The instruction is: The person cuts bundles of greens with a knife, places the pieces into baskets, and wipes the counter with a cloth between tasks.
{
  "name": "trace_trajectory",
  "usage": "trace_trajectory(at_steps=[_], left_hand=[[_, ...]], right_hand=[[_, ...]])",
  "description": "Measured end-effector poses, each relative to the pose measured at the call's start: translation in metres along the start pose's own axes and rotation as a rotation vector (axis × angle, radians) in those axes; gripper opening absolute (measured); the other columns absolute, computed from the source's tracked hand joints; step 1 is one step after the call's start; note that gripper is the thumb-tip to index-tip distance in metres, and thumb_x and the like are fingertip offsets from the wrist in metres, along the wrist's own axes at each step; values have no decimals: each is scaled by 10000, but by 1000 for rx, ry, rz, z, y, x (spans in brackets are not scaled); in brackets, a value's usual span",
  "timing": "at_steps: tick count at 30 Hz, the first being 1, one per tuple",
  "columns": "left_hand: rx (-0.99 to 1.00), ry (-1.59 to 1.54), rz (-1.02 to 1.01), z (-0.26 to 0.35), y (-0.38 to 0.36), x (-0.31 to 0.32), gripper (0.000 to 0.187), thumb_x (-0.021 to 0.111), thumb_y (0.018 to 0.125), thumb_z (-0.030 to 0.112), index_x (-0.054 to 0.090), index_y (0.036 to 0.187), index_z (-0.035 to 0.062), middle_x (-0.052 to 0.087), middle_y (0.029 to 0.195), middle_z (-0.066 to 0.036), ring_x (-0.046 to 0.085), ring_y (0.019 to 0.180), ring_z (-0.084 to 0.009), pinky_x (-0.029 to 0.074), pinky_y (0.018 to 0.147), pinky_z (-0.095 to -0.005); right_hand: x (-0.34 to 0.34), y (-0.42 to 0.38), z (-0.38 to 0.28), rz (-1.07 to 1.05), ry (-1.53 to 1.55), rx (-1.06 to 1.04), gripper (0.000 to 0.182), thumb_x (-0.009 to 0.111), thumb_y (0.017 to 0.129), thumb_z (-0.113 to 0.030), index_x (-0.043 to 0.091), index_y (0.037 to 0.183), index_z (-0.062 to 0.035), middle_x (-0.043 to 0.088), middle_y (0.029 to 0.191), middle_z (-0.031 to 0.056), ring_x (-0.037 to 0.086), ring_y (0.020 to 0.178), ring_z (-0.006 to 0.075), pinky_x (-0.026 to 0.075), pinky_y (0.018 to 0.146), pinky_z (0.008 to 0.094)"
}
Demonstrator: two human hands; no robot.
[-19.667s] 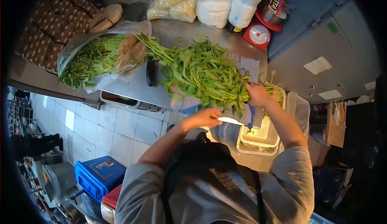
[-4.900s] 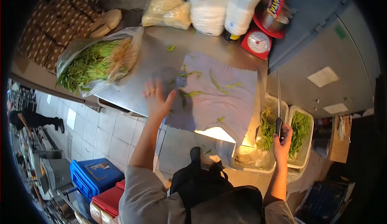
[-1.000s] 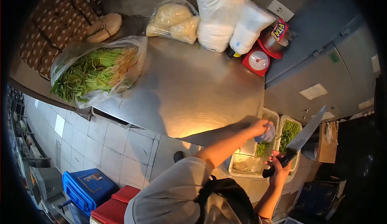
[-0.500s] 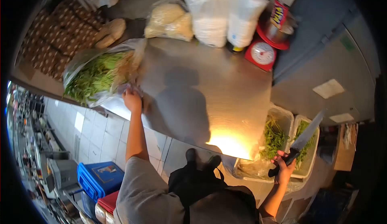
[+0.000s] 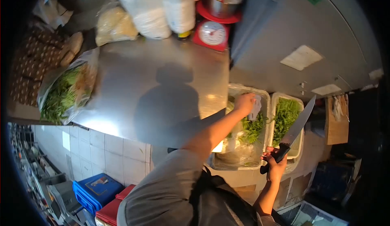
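My left hand reaches across my body over a white plastic bin. Its fingers are closed on a crumpled pale piece, thin and bluish white; whether it is cloth or plastic I cannot tell. Below it in the bin lie leafy greens and clear plastic. At the right, my right hand wraps round the black handle of a large kitchen knife, its broad blade pointing up and away. Behind the blade stands a narrower white basket of greens.
A steel table extends leftward, with a bag of rooted greens at its left end. Along the back stand a pale-yellow bag, white plastic packs and a red scale. A grey metal cabinet borders the right.
My left hand has swung from the bag of greens at the table's left to over the bin, with the pale piece in it. The view has turned right. My right hand still holds the knife.
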State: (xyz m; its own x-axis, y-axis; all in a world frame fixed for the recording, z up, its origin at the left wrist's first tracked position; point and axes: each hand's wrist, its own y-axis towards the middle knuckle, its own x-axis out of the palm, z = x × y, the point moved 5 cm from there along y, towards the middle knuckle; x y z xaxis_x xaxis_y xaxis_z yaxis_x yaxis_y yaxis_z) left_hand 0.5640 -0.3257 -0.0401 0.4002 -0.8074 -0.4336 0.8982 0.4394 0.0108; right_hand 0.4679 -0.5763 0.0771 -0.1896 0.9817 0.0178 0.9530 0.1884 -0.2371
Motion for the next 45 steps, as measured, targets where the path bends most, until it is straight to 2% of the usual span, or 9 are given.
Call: trace_trajectory(at_steps=[5,12,16,19,20,22,31,36,45], left_hand=[[-130,-144,-42,64,-89,-165,365,513,944,239,517,1234,18,600,1162,-125,583,1028,-190,477,843,-320],[-311,382,775,-102,-235,-365,347,574,924,207,547,1169,-36,623,1060,-108,586,908,-152,480,797,-268],[-178,506,543,-75,-224,-250,231,551,876,122,562,1080,16,568,1009,-159,546,907,-294,439,819,-405],[-114,768,-190,-31,-175,-113,389,506,834,117,500,1203,-5,515,1195,-165,489,1129,-293,402,940,-400],[34,951,-178,12,-164,-96,469,540,779,110,495,1239,30,511,1216,-154,487,1140,-281,410,945,-400],[161,-267,-45,20,-134,-66,379,588,804,74,581,1181,113,516,1224,-130,518,1099,-312,433,908,-402],[77,-211,606,-55,-161,-328,345,611,878,199,544,1197,86,556,1017,-153,605,830,-280,500,686,-372],[-397,-145,302,-124,-241,-463,510,705,766,185,505,1232,137,516,1136,-230,593,965,-369,500,811,-405],[-297,350,274,-171,-313,-539,454,732,719,203,552,1127,119,554,1113,-158,611,843,-376,498,739,-429]], right_hand=[[-25,20,1,26,-82,16,398,535,785,109,413,1145,-8,594,990,161,625,773,222,561,674,364],[-34,40,22,-5,-107,49,314,521,794,144,441,1059,-4,574,923,121,613,717,203,542,630,331],[-5,40,7,-116,-143,33,304,555,815,94,432,1071,-17,574,888,104,584,608,170,503,572,296],[29,41,-1,-198,-239,-27,303,602,818,49,442,1058,-46,585,869,68,546,537,122,456,489,255],[40,43,0,-216,-239,-39,316,615,817,35,448,1068,-60,587,858,53,524,524,105,436,460,242],[72,41,-14,-263,-285,-93,339,644,815,9,448,1082,-65,588,853,42,502,517,90,420,450,238],[223,15,-46,-463,-324,-253,166,551,906,-129,446,1031,-101,462,760,-5,402,580,52,339,519,196],[349,16,5,-381,-885,-637,324,635,840,-169,487,1086,-17,588,912,178,579,831,305,449,748,383],[432,32,59,53,-1346,-854,377,656,803,-307,518,1012,-26,565,971,188,568,866,401,452,723,480]])
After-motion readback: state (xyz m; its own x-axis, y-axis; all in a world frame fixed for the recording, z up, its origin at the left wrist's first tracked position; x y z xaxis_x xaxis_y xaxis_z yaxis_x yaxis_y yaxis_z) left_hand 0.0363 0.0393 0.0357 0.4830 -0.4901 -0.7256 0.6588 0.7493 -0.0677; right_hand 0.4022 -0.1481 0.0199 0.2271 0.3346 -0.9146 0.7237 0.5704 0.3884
